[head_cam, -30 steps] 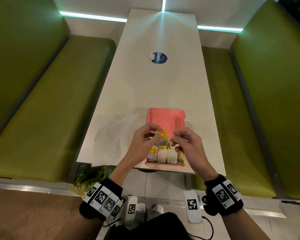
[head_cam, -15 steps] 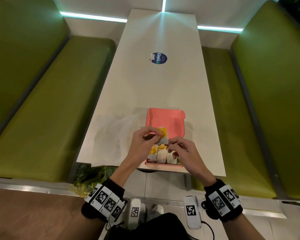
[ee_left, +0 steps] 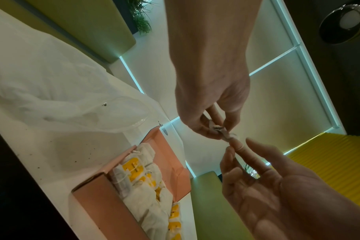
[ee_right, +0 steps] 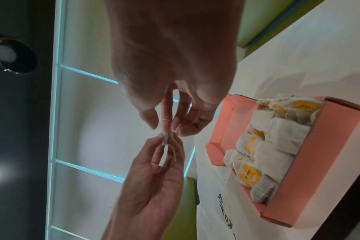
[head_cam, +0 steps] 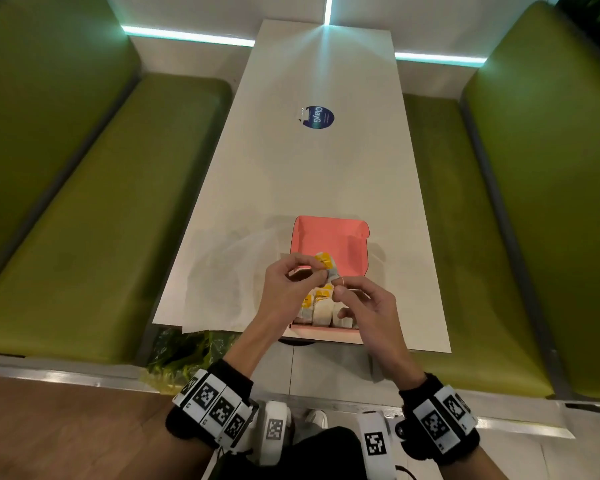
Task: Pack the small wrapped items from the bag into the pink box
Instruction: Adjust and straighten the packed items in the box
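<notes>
A: What's around?
B: A long white desk (head_cam: pixel 312 174) between olive-green benches (head_cam: pixel 94 216), a round blue sticker (head_cam: pixel 318 117) mid-desk, teal light strips (head_cam: pixel 187 35) on the far wall.
A: And the grips?
B: Left hand (head_cam: pixel 288 289) pinches a small white-and-yellow wrapped packet (head_cam: pixel 326 266) above the open pink cardboard box (head_cam: pixel 329 237); right hand (head_cam: pixel 364 306) pinches its thread. The flat white plastic bag (head_cam: pixel 222 271) lies just left.

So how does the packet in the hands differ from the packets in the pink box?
The held packet is up in the air above the pink box, pinched by the left hand and right hand; the boxed packets lie packed side by side. The held packet looks crumpled, the boxed ones tidier. All are white with yellow labels.
</notes>
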